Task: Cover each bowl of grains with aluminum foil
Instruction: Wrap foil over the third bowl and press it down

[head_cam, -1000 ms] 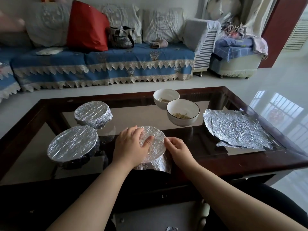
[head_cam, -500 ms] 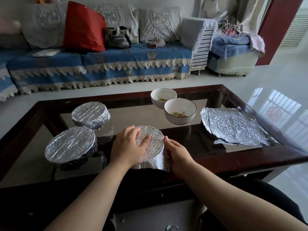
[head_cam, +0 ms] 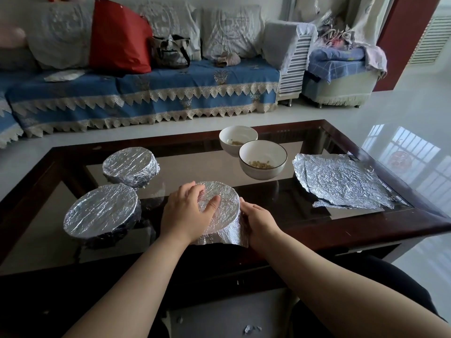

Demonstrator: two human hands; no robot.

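Note:
A bowl wrapped in aluminum foil (head_cam: 225,203) stands near the front edge of the glass table (head_cam: 366,231). My left hand (head_cam: 185,213) cups its left rim, with the thumb lying on the foil top. My right hand (head_cam: 258,222) curls round its right side and presses the hanging foil against the wall. Two more foil-covered bowls (head_cam: 130,165) (head_cam: 102,211) stand to the left. Two white bowls with grains (head_cam: 229,150) (head_cam: 262,175) stand uncovered behind. Loose crumpled foil sheets (head_cam: 339,182) lie flat at the right.
A blue-covered sofa (head_cam: 146,93) with cushions and a red bag (head_cam: 119,37) runs along the far side. White glossy floor lies to the right. Small foil scraps (head_cam: 250,328) lie on the floor below the table's front edge.
My right hand has slid a little lower along the bowl's right side, pressing the foil in. My left hand stays on the foil top. The view has shifted slightly.

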